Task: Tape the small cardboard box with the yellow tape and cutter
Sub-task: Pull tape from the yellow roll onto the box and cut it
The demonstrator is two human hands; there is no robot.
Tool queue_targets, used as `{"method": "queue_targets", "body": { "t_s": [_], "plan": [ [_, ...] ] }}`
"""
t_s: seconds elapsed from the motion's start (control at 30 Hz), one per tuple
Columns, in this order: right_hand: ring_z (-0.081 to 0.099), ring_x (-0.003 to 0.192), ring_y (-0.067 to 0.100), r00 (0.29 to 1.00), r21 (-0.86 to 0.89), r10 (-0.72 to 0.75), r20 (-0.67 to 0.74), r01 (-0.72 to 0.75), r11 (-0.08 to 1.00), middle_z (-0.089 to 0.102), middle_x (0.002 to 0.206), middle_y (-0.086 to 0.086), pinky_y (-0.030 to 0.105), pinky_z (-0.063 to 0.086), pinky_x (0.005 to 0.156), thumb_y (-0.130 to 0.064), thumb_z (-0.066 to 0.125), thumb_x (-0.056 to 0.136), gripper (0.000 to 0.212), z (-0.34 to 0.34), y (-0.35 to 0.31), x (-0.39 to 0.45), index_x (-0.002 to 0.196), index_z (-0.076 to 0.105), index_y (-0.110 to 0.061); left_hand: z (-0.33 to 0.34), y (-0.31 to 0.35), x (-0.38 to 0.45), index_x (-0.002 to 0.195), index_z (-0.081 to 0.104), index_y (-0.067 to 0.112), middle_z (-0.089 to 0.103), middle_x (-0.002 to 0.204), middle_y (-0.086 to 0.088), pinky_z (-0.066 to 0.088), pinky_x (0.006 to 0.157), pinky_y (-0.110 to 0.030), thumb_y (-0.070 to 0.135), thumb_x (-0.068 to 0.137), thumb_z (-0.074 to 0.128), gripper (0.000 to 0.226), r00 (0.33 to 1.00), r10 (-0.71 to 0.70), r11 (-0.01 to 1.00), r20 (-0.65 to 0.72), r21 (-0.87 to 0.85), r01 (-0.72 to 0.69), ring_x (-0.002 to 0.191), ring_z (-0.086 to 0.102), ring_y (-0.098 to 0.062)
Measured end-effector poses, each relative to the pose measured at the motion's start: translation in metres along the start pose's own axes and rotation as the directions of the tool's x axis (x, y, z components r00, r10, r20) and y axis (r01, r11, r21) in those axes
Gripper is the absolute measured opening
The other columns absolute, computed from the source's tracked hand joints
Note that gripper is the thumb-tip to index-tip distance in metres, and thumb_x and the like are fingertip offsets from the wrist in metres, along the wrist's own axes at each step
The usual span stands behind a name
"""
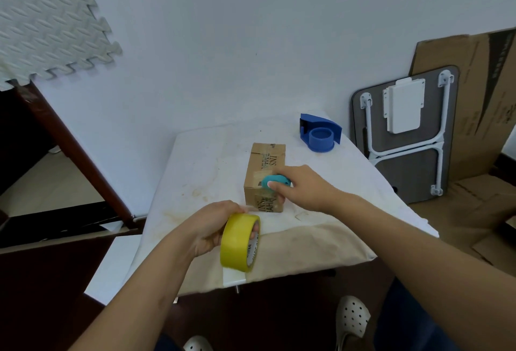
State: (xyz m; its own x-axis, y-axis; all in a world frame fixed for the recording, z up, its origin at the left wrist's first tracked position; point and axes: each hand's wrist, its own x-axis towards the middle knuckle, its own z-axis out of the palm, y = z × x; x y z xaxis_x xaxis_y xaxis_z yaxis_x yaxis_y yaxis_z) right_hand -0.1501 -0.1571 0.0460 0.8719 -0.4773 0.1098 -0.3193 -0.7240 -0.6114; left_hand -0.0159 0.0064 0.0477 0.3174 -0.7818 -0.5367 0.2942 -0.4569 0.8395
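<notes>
A small cardboard box [265, 163] with printed letters lies on the cloth-covered table [206, 172]. My right hand [303, 186] rests on the box's near top and grips a small teal cutter [275, 180]. My left hand [212, 225] holds a roll of yellow tape [240, 241] upright just in front of the box, fingers through its core. A short clear strip of tape seems to run from the roll to the box's near face.
A blue tape dispenser [321, 132] stands at the table's far right corner. A folded grey table [405, 138] and flattened cardboard [480, 99] lean against the wall on the right. Foam mats [47, 21] hang top left. My shoes [351, 317] show below the table edge.
</notes>
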Motion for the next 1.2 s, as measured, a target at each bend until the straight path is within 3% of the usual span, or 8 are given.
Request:
{"method": "queue_targets", "body": {
  "t_s": [0.2,0.3,0.37,0.47,0.7,0.8,1.0,1.2],
  "plan": [
    [0.065,0.083,0.009,0.975,0.331,0.104,-0.197,-0.034,0.943,0.073,0.082,-0.003,0.033,0.054,0.073,-0.034,0.049,0.096,0.013,0.016,0.001,-0.021,0.093,0.06,-0.03,0.005,-0.002,-0.002,0.112,0.059,0.003,0.072,0.086,-0.019,0.058,0.059,-0.031,0.017,0.089,0.059,0.027,0.993,0.113,0.994,-0.027,0.004,-0.113,0.067,0.068,-0.025],
    [0.066,0.093,0.032,0.958,0.52,0.204,-0.201,-0.072,0.851,0.077,0.079,-0.003,0.05,0.055,0.085,-0.03,0.048,0.095,0.015,0.019,0.001,-0.025,0.096,0.063,-0.027,0.011,-0.004,-0.005,0.108,0.061,0.004,0.074,0.079,-0.014,0.055,0.051,-0.026,0.015,0.091,0.056,0.02,0.986,0.155,0.988,-0.06,0.001,-0.156,0.062,0.069,-0.021],
    [0.066,0.098,0.037,0.949,0.672,0.272,-0.161,-0.097,0.734,0.078,0.085,0.002,0.047,0.057,0.086,-0.027,0.048,0.096,0.02,0.022,0.002,-0.029,0.106,0.064,-0.02,0.011,-0.007,-0.004,0.113,0.061,0.005,0.074,0.088,-0.013,0.055,0.053,-0.025,0.017,0.095,0.052,0.023,0.983,0.173,0.985,-0.069,0.03,-0.171,0.067,0.07,-0.02],
    [0.071,0.097,0.025,0.945,0.87,0.323,-0.054,-0.114,0.479,0.075,0.099,0.014,0.024,0.058,0.079,-0.02,0.045,0.1,0.026,0.029,0.0,-0.038,0.119,0.057,-0.006,0.012,-0.013,-0.003,0.112,0.067,0.01,0.07,0.098,-0.008,0.053,0.057,-0.023,0.021,0.096,0.054,0.023,0.974,0.203,0.977,-0.097,0.085,-0.195,0.073,0.064,-0.015],
    [0.067,0.089,0.019,0.906,0.988,0.419,0.049,-0.107,0.116,0.068,0.075,-0.004,0.029,0.055,0.081,-0.013,0.053,0.097,0.006,0.043,-0.002,-0.056,0.101,0.056,-0.012,0.028,-0.027,-0.002,0.11,0.067,0.01,0.07,0.094,-0.006,0.056,0.061,-0.025,0.018,0.093,0.059,0.021,0.953,0.273,0.953,-0.131,-0.097,-0.286,0.073,0.064,-0.016],
    [0.064,0.08,0.013,0.891,0.982,0.453,0.024,-0.107,0.159,0.065,0.067,-0.005,0.024,0.055,0.075,-0.019,0.06,0.093,0.006,0.049,-0.005,-0.059,0.095,0.058,-0.014,0.039,-0.032,0.0,0.109,0.067,0.01,0.073,0.091,-0.005,0.058,0.061,-0.026,0.016,0.093,0.058,0.019,0.949,0.29,0.933,-0.122,-0.185,-0.309,0.073,0.068,-0.015],
    [0.068,0.072,0.009,0.862,0.945,0.502,-0.068,-0.106,0.31,0.066,0.09,0.002,0.018,0.057,0.064,-0.026,0.063,0.091,0.006,0.048,-0.003,-0.062,0.093,0.06,-0.021,0.049,-0.036,0.005,0.104,0.068,0.013,0.073,0.095,-0.008,0.058,0.063,-0.029,0.015,0.093,0.059,0.014,0.949,0.283,0.923,-0.136,-0.231,-0.308,0.078,0.07,-0.018],
    [0.062,0.092,0.02,0.825,0.852,0.547,-0.141,-0.181,0.492,0.063,0.11,0.017,0.044,0.056,0.091,-0.022,0.075,0.079,0.034,0.053,0.001,-0.062,0.105,0.056,-0.01,0.065,-0.034,0.013,0.104,0.065,0.008,0.071,0.108,-0.015,0.058,0.085,-0.036,0.008,0.092,0.06,0.013,0.95,0.29,0.892,-0.114,-0.327,-0.312,0.097,0.069,-0.025]
  ]
}}
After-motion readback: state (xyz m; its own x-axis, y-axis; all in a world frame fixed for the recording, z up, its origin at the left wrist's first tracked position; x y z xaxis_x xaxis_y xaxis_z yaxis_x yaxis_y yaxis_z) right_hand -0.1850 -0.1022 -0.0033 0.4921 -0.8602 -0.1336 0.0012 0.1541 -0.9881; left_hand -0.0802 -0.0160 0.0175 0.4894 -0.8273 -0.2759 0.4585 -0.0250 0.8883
